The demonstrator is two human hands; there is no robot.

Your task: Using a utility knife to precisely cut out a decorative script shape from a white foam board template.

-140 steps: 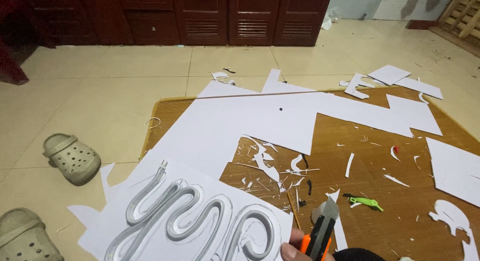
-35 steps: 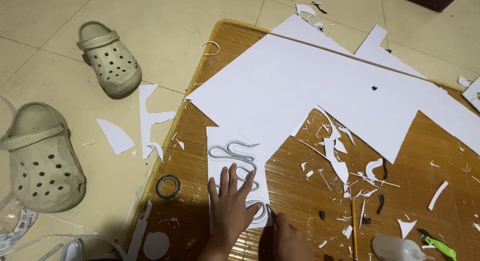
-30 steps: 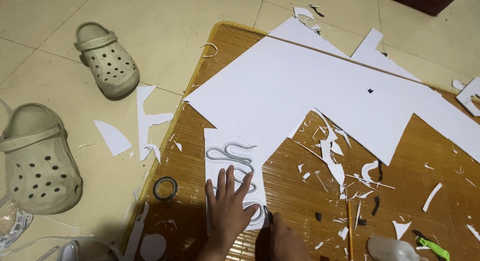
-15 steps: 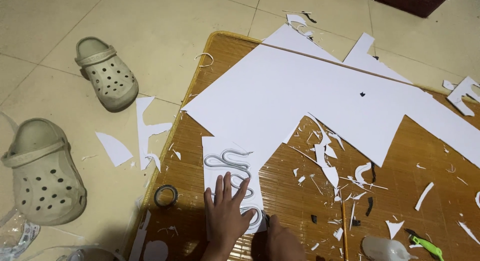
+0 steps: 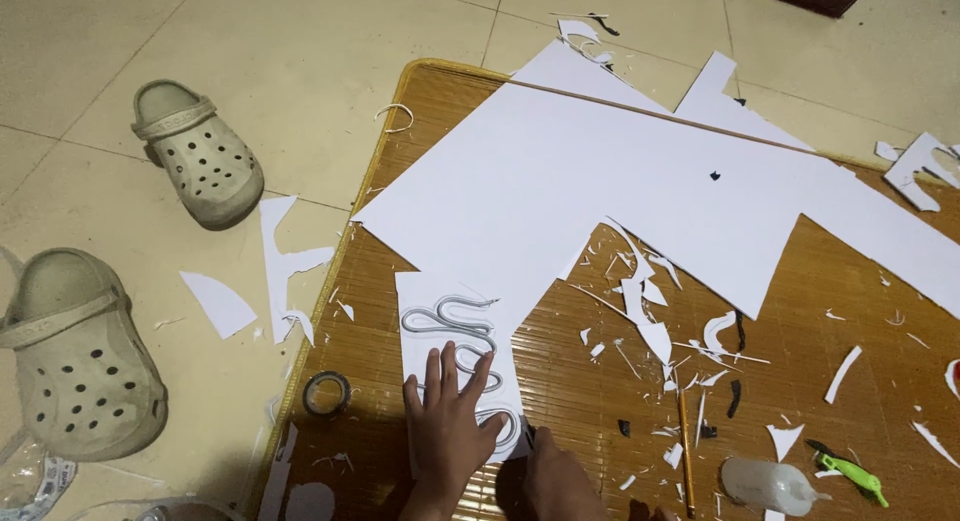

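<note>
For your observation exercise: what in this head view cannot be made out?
- Right hand: head view, mostly cut by the bottom edge; its grip cannot be told.
- Curvy grey shape on the white sheet: lower part hidden under the left hand.
- Small black mark on the large white board: too small to identify.

We see a small white sheet point(image 5: 452, 326) bearing grey wavy outlines, lying flat on the bamboo mat, partly covered.

Two clogs point(image 5: 200, 166) point(image 5: 80, 356), one tape roll point(image 5: 326, 392), one glue bottle point(image 5: 768, 484), one green cutter point(image 5: 848, 472).
</note>
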